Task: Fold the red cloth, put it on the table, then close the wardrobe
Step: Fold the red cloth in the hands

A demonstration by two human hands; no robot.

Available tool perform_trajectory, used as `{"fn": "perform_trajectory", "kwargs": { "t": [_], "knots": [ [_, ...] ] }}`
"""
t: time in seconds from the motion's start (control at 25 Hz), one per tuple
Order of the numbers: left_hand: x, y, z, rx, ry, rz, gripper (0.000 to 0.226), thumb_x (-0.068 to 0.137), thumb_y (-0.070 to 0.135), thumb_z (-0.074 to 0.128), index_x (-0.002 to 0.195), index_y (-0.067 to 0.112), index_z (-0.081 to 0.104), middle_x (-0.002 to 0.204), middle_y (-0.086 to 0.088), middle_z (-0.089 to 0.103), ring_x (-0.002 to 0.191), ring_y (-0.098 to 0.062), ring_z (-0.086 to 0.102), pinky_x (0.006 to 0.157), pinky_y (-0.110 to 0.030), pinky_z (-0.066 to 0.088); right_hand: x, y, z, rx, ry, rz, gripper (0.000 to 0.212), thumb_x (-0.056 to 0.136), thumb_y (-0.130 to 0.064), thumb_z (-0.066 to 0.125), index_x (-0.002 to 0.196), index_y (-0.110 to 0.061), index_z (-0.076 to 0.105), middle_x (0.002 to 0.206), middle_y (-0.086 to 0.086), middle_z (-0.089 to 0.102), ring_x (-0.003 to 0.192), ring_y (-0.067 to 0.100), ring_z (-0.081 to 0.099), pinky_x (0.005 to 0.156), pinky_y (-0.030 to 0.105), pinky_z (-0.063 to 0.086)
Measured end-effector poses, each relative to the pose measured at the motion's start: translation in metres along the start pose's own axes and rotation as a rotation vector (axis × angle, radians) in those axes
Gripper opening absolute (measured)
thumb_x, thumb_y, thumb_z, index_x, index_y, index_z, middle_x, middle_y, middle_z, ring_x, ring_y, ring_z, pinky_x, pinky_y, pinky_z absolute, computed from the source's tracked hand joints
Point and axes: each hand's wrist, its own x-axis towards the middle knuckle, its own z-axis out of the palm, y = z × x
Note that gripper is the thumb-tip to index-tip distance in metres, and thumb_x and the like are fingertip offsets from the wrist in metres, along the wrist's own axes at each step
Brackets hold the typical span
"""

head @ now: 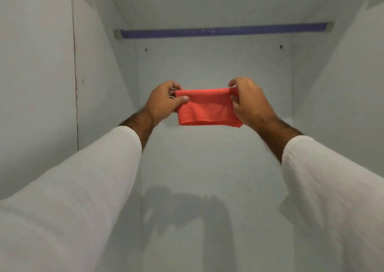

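Both white fabric sleeves (72, 188) cut off by lower frame edges. Folded red cloth's (205, 108) top corners hidden inside gripping fingers (182, 99).

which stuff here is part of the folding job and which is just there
Part of the job:
- small folded red cloth, held in the air
- left hand pinching its left end
- right hand pinching its right end
- open pale grey wardrobe

Just there:
- blue hanging rail across the top
- white sleeves

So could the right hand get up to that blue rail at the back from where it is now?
Probably yes, but not freely: the way from the right hand up to the blue rail looks open, yet that hand is gripping one end of the red cloth, with the left hand on the other.
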Motion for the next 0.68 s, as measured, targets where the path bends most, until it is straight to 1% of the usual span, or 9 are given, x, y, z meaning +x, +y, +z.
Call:
{"fn": "perform_trajectory", "kwargs": {
  "t": [0.08,0.2,0.28,0.36,0.44,0.52,0.56,0.6,0.68],
  "knots": [
    [0.044,0.012,-0.019,0.016,0.125,0.088,0.021,0.089,0.009,0.080,0.104,0.012,0.065,0.100,-0.014,0.070,0.077,-0.022,0.068,0.057,-0.022,0.063,0.048,-0.006,0.000,0.024,0.128,-0.086,0.023,0.092,0.000,0.056,0.112,-0.010,0.059,0.119,0.016,0.060,0.106,0.035,0.060,0.091,0.042,0.051],
    [0.103,0.029,-0.043,0.047,0.289,0.204,0.020,0.085,0.018,0.084,0.102,0.016,0.073,0.097,-0.010,0.072,0.083,-0.024,0.071,0.073,-0.042,0.068,0.112,-0.011,0.000,0.045,0.294,-0.204,0.016,0.089,-0.002,0.053,0.097,-0.012,0.061,0.112,0.015,0.056,0.096,0.034,0.059,0.083,0.045,0.056],
    [0.141,0.039,-0.053,0.109,0.397,0.243,0.022,0.081,0.024,0.085,0.101,0.017,0.077,0.092,-0.006,0.074,0.083,-0.024,0.073,0.081,-0.049,0.067,0.154,-0.011,0.004,0.054,0.346,-0.237,0.020,0.089,-0.004,0.053,0.100,-0.012,0.067,0.119,0.015,0.055,0.103,0.033,0.059,0.088,0.045,0.057],
    [0.179,0.050,-0.061,0.190,0.481,0.262,0.026,0.078,0.028,0.086,0.101,0.019,0.078,0.091,-0.003,0.077,0.087,-0.026,0.077,0.082,-0.049,0.067,0.196,-0.009,0.007,0.006,0.398,-0.285,0.023,0.094,-0.008,0.056,0.110,-0.012,0.071,0.132,0.014,0.052,0.114,0.032,0.057,0.097,0.041,0.055],
    [0.210,0.056,-0.067,0.240,0.502,0.254,0.027,0.076,0.028,0.087,0.101,0.022,0.078,0.096,-0.003,0.078,0.091,-0.027,0.077,0.081,-0.049,0.067,0.228,-0.012,0.008,0.022,0.441,-0.318,0.026,0.098,-0.019,0.054,0.120,-0.016,0.067,0.137,0.008,0.050,0.120,0.026,0.053,0.101,0.040,0.051],
    [0.232,0.056,-0.067,0.357,0.497,0.258,0.025,0.077,0.028,0.088,0.100,0.022,0.078,0.099,-0.004,0.078,0.095,-0.027,0.075,0.085,-0.047,0.065,0.248,-0.010,0.012,0.012,0.375,-0.246,0.028,0.098,-0.023,0.053,0.124,-0.019,0.063,0.141,0.002,0.048,0.126,0.024,0.049,0.102,0.046,0.049],
    [0.239,0.053,-0.065,0.431,0.505,0.264,0.024,0.078,0.028,0.088,0.099,0.023,0.078,0.101,-0.003,0.078,0.097,-0.026,0.074,0.089,-0.046,0.064,0.251,-0.010,0.018,-0.109,0.319,-0.222,0.026,0.098,-0.019,0.056,0.122,-0.018,0.066,0.144,0.003,0.046,0.130,0.028,0.047,0.105,0.048,0.047],
    [0.245,0.048,-0.061,0.491,0.520,0.272,0.022,0.079,0.030,0.087,0.098,0.024,0.078,0.102,-0.002,0.078,0.100,-0.026,0.073,0.094,-0.045,0.061,0.252,-0.009,0.026,-0.277,0.325,-0.236,0.025,0.096,-0.015,0.058,0.117,-0.015,0.071,0.148,0.008,0.045,0.133,0.033,0.045,0.109,0.051,0.043],
    [0.250,0.039,-0.055,0.562,0.564,0.290,0.019,0.080,0.034,0.085,0.097,0.027,0.077,0.102,0.000,0.078,0.105,-0.025,0.070,0.099,-0.047,0.057,0.253,-0.015,0.042,-0.449,0.435,-0.383,0.025,0.095,-0.014,0.056,0.110,-0.008,0.075,0.150,0.017,0.048,0.138,0.040,0.044,0.120,0.057,0.032]
  ]
}}
